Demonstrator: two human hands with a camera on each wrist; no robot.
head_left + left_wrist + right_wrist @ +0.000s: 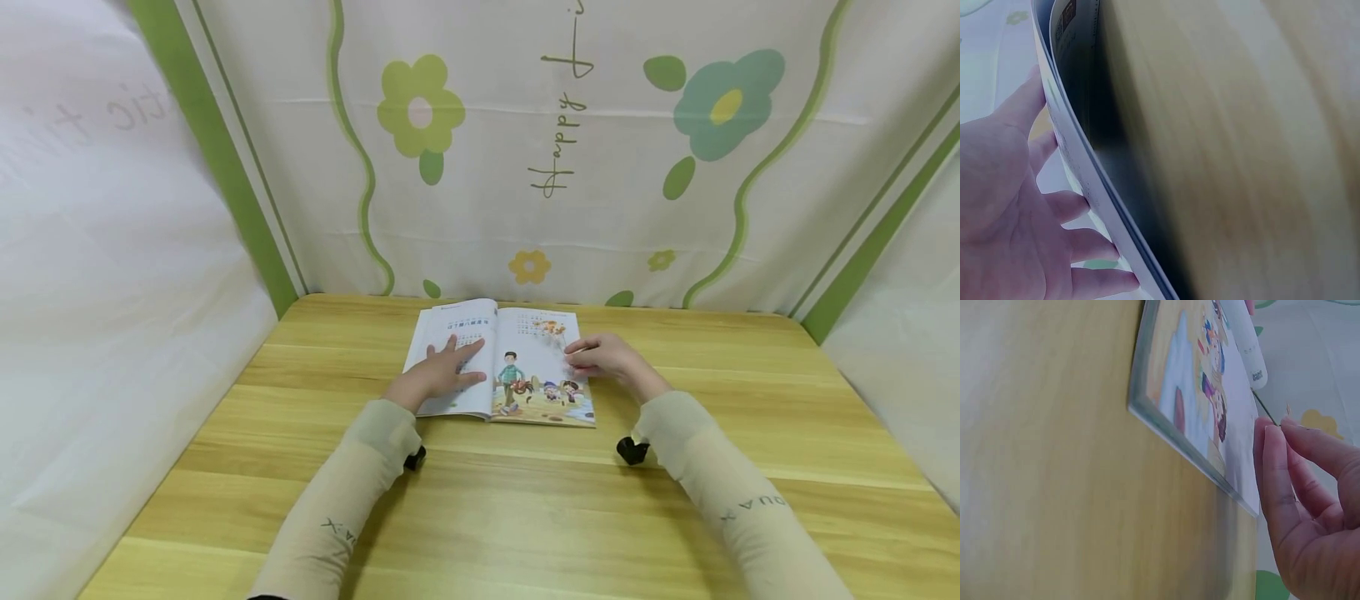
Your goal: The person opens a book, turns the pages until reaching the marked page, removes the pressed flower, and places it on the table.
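Note:
An open picture book [536,400] lies on the wooden table, with printed text on its left page and cartoon figures on its right page. My left hand [442,371] rests on the left page, fingers spread. In the left wrist view, the left hand's fingers [1094,244] lie against the outer side of the bowed pages [1119,215]. At the right page's outer edge, my right hand [611,358] pinches a thin green stem [1265,407] between thumb and fingertips. A small orange flower cluster [551,327] shows over the upper right page, apparently at the stem's far end.
The wooden table [525,517] extends around the book on both sides and in front. Behind it hangs a white curtain [480,208] with flower prints, and white cloth walls stand left and right. A black wrist device [632,451] shows below the right sleeve.

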